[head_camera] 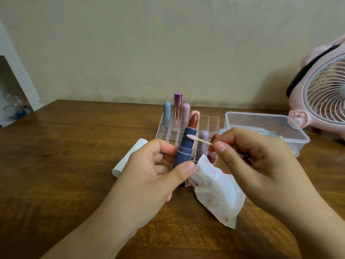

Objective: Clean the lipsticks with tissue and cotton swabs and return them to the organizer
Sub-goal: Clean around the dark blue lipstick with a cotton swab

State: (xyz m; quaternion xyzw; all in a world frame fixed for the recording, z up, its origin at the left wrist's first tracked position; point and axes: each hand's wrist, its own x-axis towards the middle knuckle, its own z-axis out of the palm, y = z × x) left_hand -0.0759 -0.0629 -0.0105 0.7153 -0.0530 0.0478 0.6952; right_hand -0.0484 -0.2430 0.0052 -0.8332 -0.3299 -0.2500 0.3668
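Mid-clean, judging by layout. Open dark-blue cylindrical lipstick w/ brown-red bullet extended (184, 146), held upright at centre just near of the clear acrylic gridded organizer (212, 124), gripped by left hand (149, 169), thumb and fingers wrapped round the base. Thin wooden cotton swab w/ pink-stained tip (197, 139) touching tube collar, pinched by right hand (248, 157). Crumpled white tissue w/ red smears (216, 191) on brown wooden table (65, 146), partly under right hand: wiping prob. done. Several capped lipsticks standing in organizer; some cells vacant. White cylindrical object (128, 157) lying left. Left to do: finish swabbing, cap, return; no. of others pending unclear.
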